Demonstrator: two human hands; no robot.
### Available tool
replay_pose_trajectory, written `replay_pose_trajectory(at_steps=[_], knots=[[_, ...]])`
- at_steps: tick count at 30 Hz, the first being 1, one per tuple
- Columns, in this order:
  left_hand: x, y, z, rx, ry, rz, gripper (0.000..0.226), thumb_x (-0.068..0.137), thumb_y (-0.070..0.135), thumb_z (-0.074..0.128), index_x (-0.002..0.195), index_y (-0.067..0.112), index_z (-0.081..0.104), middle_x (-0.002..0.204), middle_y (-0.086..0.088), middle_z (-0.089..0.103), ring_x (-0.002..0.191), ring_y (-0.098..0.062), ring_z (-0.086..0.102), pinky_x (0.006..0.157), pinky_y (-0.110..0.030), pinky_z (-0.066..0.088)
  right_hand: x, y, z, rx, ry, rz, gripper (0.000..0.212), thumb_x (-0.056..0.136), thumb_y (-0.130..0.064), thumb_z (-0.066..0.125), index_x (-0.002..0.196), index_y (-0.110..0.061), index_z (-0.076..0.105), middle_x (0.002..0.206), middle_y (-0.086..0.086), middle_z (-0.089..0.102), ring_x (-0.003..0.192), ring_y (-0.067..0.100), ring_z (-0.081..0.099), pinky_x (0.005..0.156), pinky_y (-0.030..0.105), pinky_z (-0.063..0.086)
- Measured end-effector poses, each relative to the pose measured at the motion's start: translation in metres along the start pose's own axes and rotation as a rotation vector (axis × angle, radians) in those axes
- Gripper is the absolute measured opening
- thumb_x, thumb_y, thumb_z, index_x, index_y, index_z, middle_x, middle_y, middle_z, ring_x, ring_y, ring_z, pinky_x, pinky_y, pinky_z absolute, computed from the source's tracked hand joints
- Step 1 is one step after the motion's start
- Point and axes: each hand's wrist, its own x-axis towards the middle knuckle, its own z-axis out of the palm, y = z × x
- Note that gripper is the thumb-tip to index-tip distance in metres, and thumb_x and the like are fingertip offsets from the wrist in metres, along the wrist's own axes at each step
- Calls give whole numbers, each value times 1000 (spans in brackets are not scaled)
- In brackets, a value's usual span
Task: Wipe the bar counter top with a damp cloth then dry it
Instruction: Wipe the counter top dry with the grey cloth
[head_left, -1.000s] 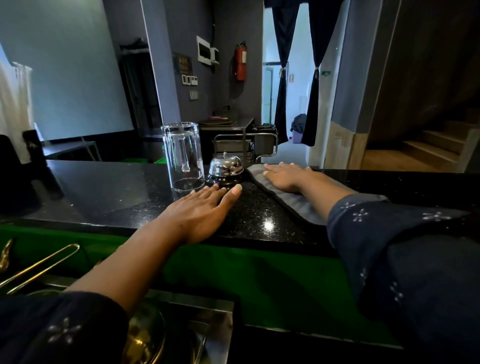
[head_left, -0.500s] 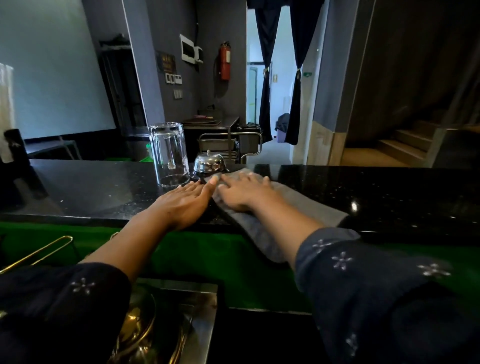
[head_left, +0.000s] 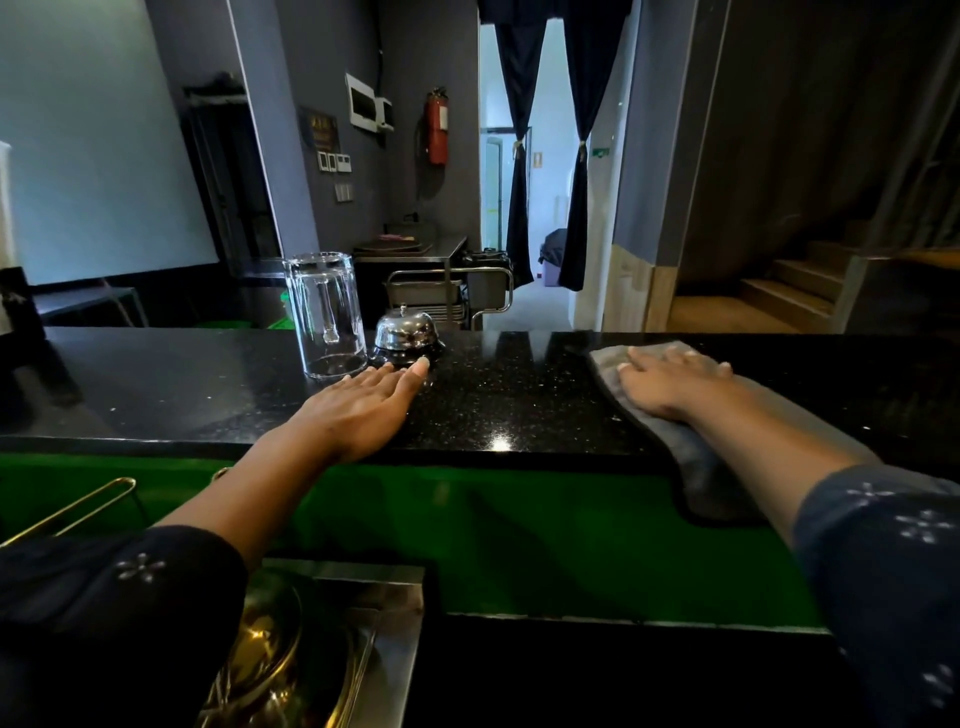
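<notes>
Rightward, the right hand presses flat on the grey cloth, whose length runs far-to-near over the counter edge; left hand rests flat, holding nothing.

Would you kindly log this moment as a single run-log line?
step: wiping | right hand: flat on cloth | left hand: flat on counter by bell | glass: upside down, left of bell

I could read no text from my feed: the dark wall plaque bore gold marks, and the green sign by the doorway was too small.
</notes>
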Motion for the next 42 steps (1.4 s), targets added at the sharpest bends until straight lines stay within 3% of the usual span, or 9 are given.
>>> replay_pose_trajectory(at_steps=[8,13,18,22,27,31,34,37,42], knots=[[-5,4,-5,-49,2,-27,80,84,69,-7,153,30,8,160,2,11,147,-11,8,117,-32,3,-72,-160,14,74,-18,-463,59,100,-53,14,156,-36,7,165,11,0,150,32,-3,117,59,-7],[-10,5,-6,-70,1,-16,67,92,62,-4,151,32,4,160,0,10,147,-13,6,116,-31,3,-60,-110,10,82,-38,-499,59,98,-62,13,154,-44,10,165,1,3,151,26,2,117,56,-2],[-9,4,-6,-83,9,1,63,93,60,-4,150,35,3,160,2,11,147,-12,7,116,-31,3,-18,-38,8,59,-6,-260,59,98,-63,13,154,-43,13,165,2,6,151,27,6,116,58,1],[-1,0,-2,-53,11,19,70,91,63,-5,152,31,6,160,2,10,147,-11,6,118,-33,3,-8,-43,6,41,-4,-162,57,99,-59,14,154,-43,11,165,7,6,150,31,6,117,60,1],[-5,6,-5,-53,7,-15,71,92,63,-3,152,28,9,160,1,11,147,-13,7,117,-34,3,-50,-119,7,56,5,-423,55,100,-57,15,153,-43,14,164,10,8,150,32,6,117,60,0],[-14,8,-12,-119,21,-66,99,74,81,-9,151,29,24,158,-5,23,146,-20,17,118,-41,12,-93,-164,11,67,-30,-607,57,100,-55,18,154,-37,17,165,6,7,151,27,4,118,57,-3],[-18,13,-14,-119,10,-66,83,87,70,-5,153,26,20,159,-4,20,147,-18,14,117,-37,8,-102,-142,11,79,-84,-685,56,101,-55,18,154,-40,15,165,-1,4,151,22,1,118,54,-4],[-21,14,-11,-112,16,-36,69,93,60,-4,153,28,9,160,-3,14,147,-14,9,116,-31,5,-89,-106,7,74,-108,-665,53,101,-58,18,152,-48,11,165,-7,3,151,18,0,117,53,-4],[-10,5,-5,-73,-11,15,75,87,66,-8,152,31,6,161,2,9,147,-11,4,117,-33,1,-34,-94,4,45,-112,-525,54,100,-60,14,152,-50,7,165,-4,0,151,22,-1,117,54,-4]])
